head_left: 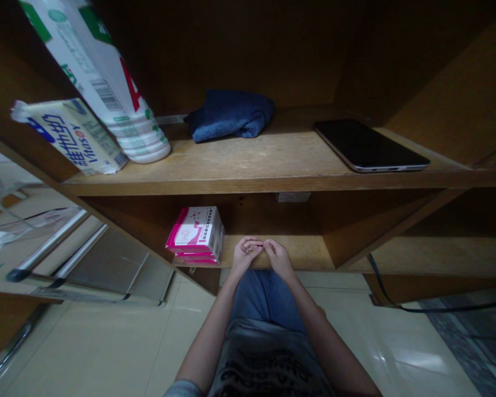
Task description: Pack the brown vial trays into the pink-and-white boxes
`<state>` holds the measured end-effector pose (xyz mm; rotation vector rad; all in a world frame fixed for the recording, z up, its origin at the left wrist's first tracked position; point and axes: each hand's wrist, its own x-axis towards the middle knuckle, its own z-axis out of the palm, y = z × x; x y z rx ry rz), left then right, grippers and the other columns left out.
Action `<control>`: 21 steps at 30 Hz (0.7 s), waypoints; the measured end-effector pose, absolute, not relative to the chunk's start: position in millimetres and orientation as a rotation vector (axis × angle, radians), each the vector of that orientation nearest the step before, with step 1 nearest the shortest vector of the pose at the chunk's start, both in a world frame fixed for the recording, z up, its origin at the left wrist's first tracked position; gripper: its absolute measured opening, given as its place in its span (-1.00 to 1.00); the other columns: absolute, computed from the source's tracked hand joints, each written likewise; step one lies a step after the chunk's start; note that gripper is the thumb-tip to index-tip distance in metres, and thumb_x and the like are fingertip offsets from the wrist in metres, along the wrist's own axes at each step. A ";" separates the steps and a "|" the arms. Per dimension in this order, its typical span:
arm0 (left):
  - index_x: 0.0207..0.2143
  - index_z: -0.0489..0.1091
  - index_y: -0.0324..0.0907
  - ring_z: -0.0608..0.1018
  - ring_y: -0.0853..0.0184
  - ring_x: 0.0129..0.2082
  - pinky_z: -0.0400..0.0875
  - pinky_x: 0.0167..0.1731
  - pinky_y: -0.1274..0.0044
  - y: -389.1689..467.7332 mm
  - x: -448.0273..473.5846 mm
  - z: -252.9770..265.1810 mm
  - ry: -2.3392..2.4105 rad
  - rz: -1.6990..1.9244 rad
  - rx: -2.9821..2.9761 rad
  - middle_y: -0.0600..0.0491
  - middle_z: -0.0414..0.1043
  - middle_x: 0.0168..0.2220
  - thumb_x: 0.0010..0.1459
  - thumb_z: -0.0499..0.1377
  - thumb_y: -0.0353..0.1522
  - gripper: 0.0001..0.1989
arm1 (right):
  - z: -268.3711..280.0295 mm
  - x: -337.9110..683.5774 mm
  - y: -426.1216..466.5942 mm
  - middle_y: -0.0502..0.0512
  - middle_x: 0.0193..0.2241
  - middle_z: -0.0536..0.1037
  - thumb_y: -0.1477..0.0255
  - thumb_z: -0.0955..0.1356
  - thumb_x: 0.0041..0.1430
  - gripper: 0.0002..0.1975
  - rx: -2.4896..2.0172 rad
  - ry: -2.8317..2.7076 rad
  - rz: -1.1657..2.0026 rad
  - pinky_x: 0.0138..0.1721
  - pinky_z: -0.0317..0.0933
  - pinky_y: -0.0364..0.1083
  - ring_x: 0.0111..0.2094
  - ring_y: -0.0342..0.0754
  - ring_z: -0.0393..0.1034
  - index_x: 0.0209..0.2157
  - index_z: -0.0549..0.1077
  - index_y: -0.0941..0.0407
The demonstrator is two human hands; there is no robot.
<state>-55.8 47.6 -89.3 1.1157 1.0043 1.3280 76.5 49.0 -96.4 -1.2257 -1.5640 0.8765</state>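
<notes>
My left hand [246, 253] and my right hand [276, 256] meet in front of the lower shelf, at its front edge. The fingers of both are curled, with thumbs and fingertips pinched together where the hands touch. Whatever lies between the fingertips, if anything, is too small to make out. Just left of my left hand stands a stack of pink and white boxes [195, 234] on the lower shelf [306, 251], apart from the hand.
On the upper shelf [240, 162] are a white bottle [107, 82], a drink carton [74, 138], a folded blue cloth [233, 116] and a black tablet [370, 146]. A metal-framed rack [103, 264] stands left; a black cable [397, 303] hangs right.
</notes>
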 end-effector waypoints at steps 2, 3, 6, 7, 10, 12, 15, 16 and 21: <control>-0.30 0.35 -0.23 0.58 0.33 -0.36 0.42 -0.28 0.53 47.9 -56.2 -89.5 1.007 1.321 1.126 -0.02 0.55 -0.39 -0.16 0.35 -0.33 -0.65 | -96.0 76.6 48.8 0.00 -0.54 0.42 0.27 0.15 0.22 -0.69 -1.229 -1.572 0.871 -0.41 0.14 -0.14 -0.48 -0.08 0.28 -0.50 0.35 0.09; -0.30 0.35 -0.23 0.58 0.33 -0.36 0.42 -0.28 0.53 48.0 -56.4 -89.5 1.010 1.318 1.131 -0.02 0.55 -0.39 -0.15 0.35 -0.33 -0.65 | -95.7 76.6 48.6 0.00 -0.55 0.42 0.28 0.15 0.22 -0.69 -1.232 -1.576 0.867 -0.42 0.14 -0.14 -0.48 -0.08 0.28 -0.50 0.34 0.09; -0.30 0.35 -0.23 0.58 0.33 -0.36 0.42 -0.29 0.52 47.9 -56.5 -89.0 1.020 1.310 1.138 -0.02 0.55 -0.39 -0.15 0.34 -0.33 -0.66 | -94.6 76.5 48.1 -0.01 -0.58 0.40 0.29 0.14 0.22 -0.69 -1.253 -1.581 0.852 -0.44 0.12 -0.14 -0.50 -0.07 0.28 -0.52 0.32 0.08; -0.30 0.35 -0.23 0.58 0.33 -0.37 0.42 -0.29 0.52 47.8 -56.5 -88.8 1.022 1.309 1.138 -0.02 0.55 -0.40 -0.15 0.34 -0.33 -0.66 | -94.3 76.4 47.9 -0.01 -0.59 0.39 0.30 0.14 0.22 -0.69 -1.262 -1.583 0.846 -0.44 0.11 -0.13 -0.51 -0.07 0.27 -0.53 0.32 0.08; -0.30 0.35 -0.23 0.58 0.32 -0.37 0.42 -0.29 0.52 47.2 -56.3 -87.9 1.029 1.303 1.141 -0.02 0.55 -0.40 -0.15 0.34 -0.33 -0.66 | -93.9 76.0 47.7 -0.02 -0.61 0.36 0.30 0.14 0.21 -0.70 -1.284 -1.590 0.828 -0.46 0.09 -0.13 -0.53 -0.07 0.26 -0.55 0.29 0.07; -0.30 0.35 -0.23 0.58 0.32 -0.37 0.42 -0.29 0.51 46.7 -56.2 -86.9 1.035 1.301 1.145 -0.03 0.55 -0.40 -0.15 0.34 -0.33 -0.66 | -93.7 75.6 47.7 -0.03 -0.62 0.35 0.30 0.13 0.21 -0.69 -1.294 -1.598 0.817 -0.48 0.08 -0.13 -0.54 -0.07 0.25 -0.56 0.27 0.06; -0.31 0.35 -0.23 0.58 0.32 -0.38 0.42 -0.29 0.52 46.5 -56.4 -85.1 1.038 1.300 1.139 -0.03 0.55 -0.40 -0.15 0.34 -0.32 -0.66 | -93.2 75.0 47.6 -0.03 -0.63 0.34 0.30 0.12 0.21 -0.69 -1.302 -1.613 0.806 -0.49 0.07 -0.14 -0.54 -0.07 0.24 -0.57 0.25 0.05; -0.31 0.35 -0.23 0.58 0.32 -0.38 0.41 -0.30 0.52 46.5 -56.5 -84.6 1.035 1.298 1.132 -0.03 0.55 -0.41 -0.16 0.35 -0.32 -0.65 | -92.8 74.9 47.5 -0.02 -0.62 0.34 0.31 0.12 0.21 -0.69 -1.303 -1.617 0.804 -0.48 0.07 -0.13 -0.54 -0.07 0.24 -0.57 0.24 0.05; -0.32 0.35 -0.23 0.57 0.34 -0.41 0.40 -0.30 0.53 46.5 -57.0 -82.9 1.022 1.301 1.100 0.00 0.55 -0.43 -0.17 0.35 -0.32 -0.65 | -91.0 74.2 47.2 -0.01 -0.60 0.35 0.32 0.11 0.20 -0.70 -1.308 -1.639 0.790 -0.46 0.06 -0.12 -0.52 -0.05 0.25 -0.57 0.24 0.05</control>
